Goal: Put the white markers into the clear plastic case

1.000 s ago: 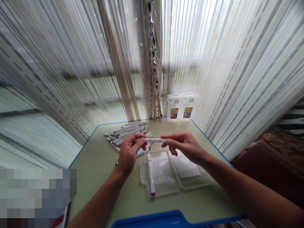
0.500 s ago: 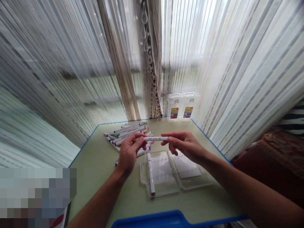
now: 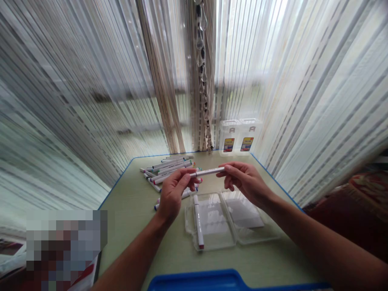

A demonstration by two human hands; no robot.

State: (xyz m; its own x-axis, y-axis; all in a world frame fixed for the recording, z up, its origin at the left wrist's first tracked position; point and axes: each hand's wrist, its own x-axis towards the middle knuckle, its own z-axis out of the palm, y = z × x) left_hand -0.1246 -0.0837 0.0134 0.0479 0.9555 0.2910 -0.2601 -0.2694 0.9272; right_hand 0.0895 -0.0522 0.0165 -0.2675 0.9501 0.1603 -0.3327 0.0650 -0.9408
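Note:
A white marker (image 3: 209, 172) is held crosswise between my two hands, above the table. My left hand (image 3: 176, 190) pinches its left end, and my right hand (image 3: 242, 178) grips the right end, which sits slightly higher. Below them lies an open clear plastic case (image 3: 215, 245). One white marker with a dark red end (image 3: 198, 222) rests along the left side of that case. Behind and beside my left hand is a loose pile of white markers (image 3: 169, 169) with variously coloured ends, partly hidden by the hand.
Two clear cases with yellow labels (image 3: 238, 137) stand upright at the table's back right. The pale green table (image 3: 130, 226) has a blue edge and a blue tray-like piece (image 3: 194, 281) in front. String curtains (image 3: 91, 81) hang behind. A blurred patch covers the lower left.
The held marker has tilted, its right end now higher, and it has turned so its printing shows less. The view has shifted a little, so everything appears further right.

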